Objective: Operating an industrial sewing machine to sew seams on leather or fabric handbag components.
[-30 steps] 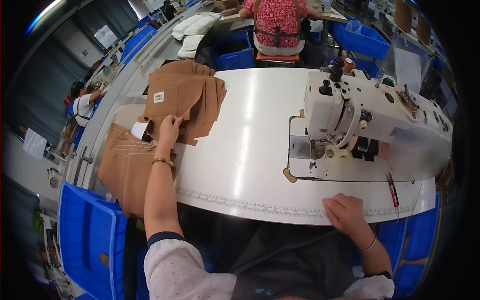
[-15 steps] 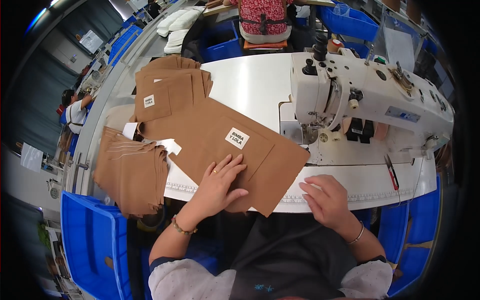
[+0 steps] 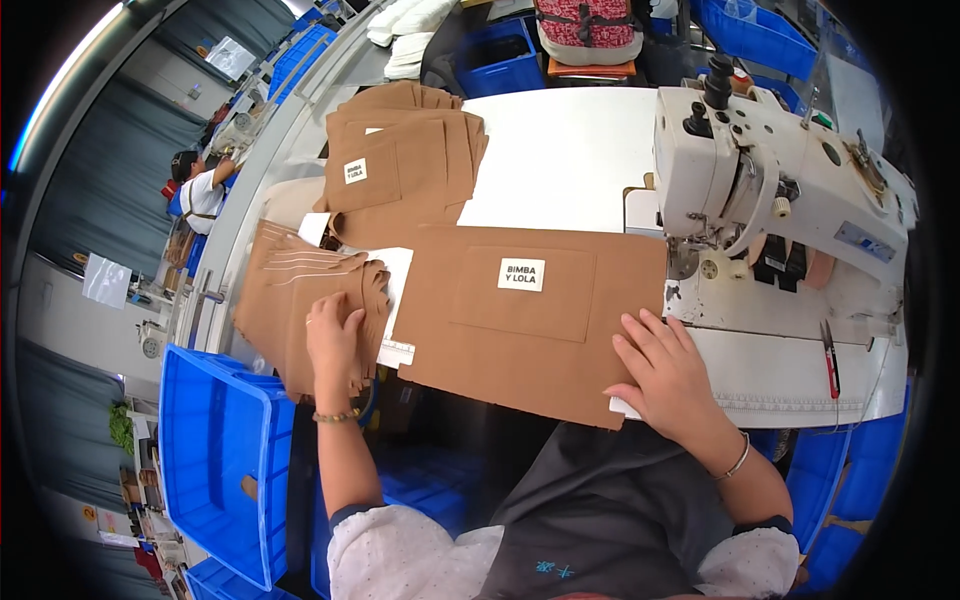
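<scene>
Item: brown fabric panel [image 3: 520, 345], one, with a sewn rectangular outline and a white label. It lies flat across the front of the table [image 3: 560, 165], label upright to the wearer, its right end just beside the sewing machine [image 3: 790, 200].

Left hand [image 3: 333, 345]: fingers loosely bent over the lower pile of brown pieces [image 3: 285, 305], left of the panel. Whether it grips a piece or only rests there cannot be told.

Right hand [image 3: 668, 378]: open, fingers spread, fingertips at the panel's right edge; nothing visibly clasped. The spread probably steadies or squares that edge.

Upper pile [image 3: 440, 215]: brown pieces, staggered, the top one labelled, behind the lower pile. Both piles appear kept left for easy reach, leaving room before the machine.

Red-handled snips [image 3: 831, 365]: right of the right hand, presumably parked close by yet out of the way.

Blue bin [image 3: 225, 450]: beside the table, lower left.

Obscured: the panel's underside; most of the table's front edge behind it; the number of pieces in either pile; the machine's needle area, too small to read. A person in a red top [image 3: 585, 25] is cut off by the upper border.
</scene>
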`<state>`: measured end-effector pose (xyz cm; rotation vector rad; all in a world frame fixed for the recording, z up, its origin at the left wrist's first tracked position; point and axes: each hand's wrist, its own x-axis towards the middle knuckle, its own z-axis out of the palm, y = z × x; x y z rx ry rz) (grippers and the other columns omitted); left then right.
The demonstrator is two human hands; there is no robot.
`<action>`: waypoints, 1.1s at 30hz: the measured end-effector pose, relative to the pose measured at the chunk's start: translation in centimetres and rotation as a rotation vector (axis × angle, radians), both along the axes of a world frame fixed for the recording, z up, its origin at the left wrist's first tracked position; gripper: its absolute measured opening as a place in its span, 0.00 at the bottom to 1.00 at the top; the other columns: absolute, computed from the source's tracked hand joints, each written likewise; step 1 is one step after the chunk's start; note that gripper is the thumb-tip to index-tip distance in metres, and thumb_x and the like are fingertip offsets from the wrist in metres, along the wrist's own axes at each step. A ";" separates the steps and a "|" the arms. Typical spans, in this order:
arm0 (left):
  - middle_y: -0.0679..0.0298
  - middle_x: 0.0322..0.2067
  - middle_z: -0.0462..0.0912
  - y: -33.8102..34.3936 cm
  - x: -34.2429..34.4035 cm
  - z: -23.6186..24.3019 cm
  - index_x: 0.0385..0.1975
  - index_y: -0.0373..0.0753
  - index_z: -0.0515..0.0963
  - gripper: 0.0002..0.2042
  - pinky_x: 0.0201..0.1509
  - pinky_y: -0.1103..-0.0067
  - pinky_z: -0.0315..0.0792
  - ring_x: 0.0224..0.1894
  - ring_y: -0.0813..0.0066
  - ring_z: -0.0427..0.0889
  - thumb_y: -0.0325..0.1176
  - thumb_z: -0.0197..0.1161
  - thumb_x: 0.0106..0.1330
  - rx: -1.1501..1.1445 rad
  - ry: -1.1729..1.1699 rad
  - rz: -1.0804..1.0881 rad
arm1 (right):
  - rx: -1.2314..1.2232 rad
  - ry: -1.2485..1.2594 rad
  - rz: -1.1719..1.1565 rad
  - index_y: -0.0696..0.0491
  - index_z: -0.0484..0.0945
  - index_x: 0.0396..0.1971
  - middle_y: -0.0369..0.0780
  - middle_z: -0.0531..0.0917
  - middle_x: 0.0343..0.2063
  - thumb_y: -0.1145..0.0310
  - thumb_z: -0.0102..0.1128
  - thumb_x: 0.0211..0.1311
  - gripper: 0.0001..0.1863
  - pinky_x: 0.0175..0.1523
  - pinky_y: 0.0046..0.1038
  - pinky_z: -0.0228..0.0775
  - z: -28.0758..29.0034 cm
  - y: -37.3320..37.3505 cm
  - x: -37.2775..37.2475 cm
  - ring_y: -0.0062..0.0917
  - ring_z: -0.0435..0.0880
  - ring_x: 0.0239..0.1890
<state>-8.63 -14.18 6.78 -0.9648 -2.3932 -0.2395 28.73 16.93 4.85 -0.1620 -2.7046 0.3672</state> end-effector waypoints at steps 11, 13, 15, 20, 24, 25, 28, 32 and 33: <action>0.63 0.45 0.86 -2.7 -4.9 0.9 0.33 0.31 0.87 0.05 0.55 0.81 0.72 0.47 0.79 0.81 0.26 0.69 0.68 0.751 -0.904 -0.110 | -0.074 -0.018 0.006 0.58 0.79 0.55 0.49 0.73 0.65 0.52 0.70 0.56 0.32 0.71 0.49 0.59 0.2 0.0 0.2 0.45 0.69 0.68; 0.61 0.49 0.86 -1.1 -4.4 1.6 0.32 0.32 0.87 0.05 0.59 0.80 0.71 0.52 0.76 0.81 0.26 0.68 0.68 0.793 -0.904 -0.195 | -0.078 -0.015 0.007 0.58 0.79 0.55 0.49 0.74 0.64 0.52 0.70 0.57 0.32 0.71 0.49 0.59 0.7 -0.1 0.0 0.45 0.69 0.69; 0.58 0.57 0.82 3.1 -1.6 3.5 0.33 0.32 0.87 0.04 0.64 0.76 0.69 0.61 0.68 0.78 0.26 0.69 0.67 0.867 -1.012 -0.440 | -0.088 -0.021 -0.015 0.58 0.79 0.56 0.48 0.74 0.64 0.51 0.70 0.58 0.32 0.71 0.49 0.60 0.9 0.0 0.0 0.44 0.69 0.69; 0.53 0.63 0.77 14.3 7.6 5.5 0.33 0.36 0.86 0.05 0.68 0.64 0.67 0.67 0.62 0.73 0.30 0.72 0.62 0.386 -1.130 -0.841 | -0.074 -0.036 0.057 0.54 0.76 0.61 0.46 0.72 0.67 0.51 0.66 0.62 0.32 0.73 0.50 0.56 0.3 0.3 0.1 0.42 0.66 0.71; 0.58 0.59 0.80 22.2 13.8 2.4 0.46 0.40 0.83 0.16 0.71 0.60 0.60 0.64 0.60 0.75 0.38 0.75 0.60 -0.048 -0.721 -0.798 | -0.088 -0.004 0.073 0.55 0.82 0.52 0.43 0.79 0.57 0.57 0.64 0.61 0.23 0.74 0.50 0.53 0.2 0.3 -0.3 0.40 0.71 0.67; 0.62 0.53 0.82 23.4 14.4 1.3 0.48 0.43 0.82 0.20 0.68 0.60 0.60 0.57 0.61 0.78 0.41 0.76 0.58 -0.030 -0.592 -0.802 | -0.029 0.024 0.084 0.56 0.83 0.47 0.43 0.81 0.51 0.60 0.60 0.60 0.19 0.74 0.50 0.53 -1.0 0.5 -0.5 0.39 0.73 0.64; 0.65 0.44 0.82 26.0 15.7 1.2 0.41 0.43 0.83 0.14 0.61 0.61 0.63 0.49 0.63 0.78 0.41 0.75 0.58 -0.124 -0.634 -0.769 | -0.009 0.100 0.070 0.56 0.83 0.46 0.43 0.81 0.50 0.61 0.56 0.60 0.19 0.73 0.50 0.55 -1.6 0.5 -0.6 0.39 0.74 0.63; 0.66 0.35 0.80 27.3 15.1 -0.4 0.32 0.42 0.82 0.11 0.53 0.69 0.63 0.40 0.66 0.75 0.38 0.76 0.58 -0.110 -0.613 -0.852 | -0.028 0.037 0.074 0.56 0.83 0.45 0.44 0.81 0.49 0.60 0.56 0.60 0.19 0.72 0.51 0.56 -1.3 0.4 -0.3 0.39 0.75 0.61; 0.66 0.35 0.80 27.8 15.0 -0.2 0.30 0.43 0.83 0.10 0.54 0.67 0.63 0.41 0.64 0.76 0.39 0.76 0.58 -0.097 -0.629 -0.821 | -0.012 0.069 0.064 0.55 0.83 0.44 0.44 0.81 0.48 0.60 0.56 0.60 0.18 0.72 0.51 0.57 -1.3 0.3 -0.4 0.39 0.76 0.60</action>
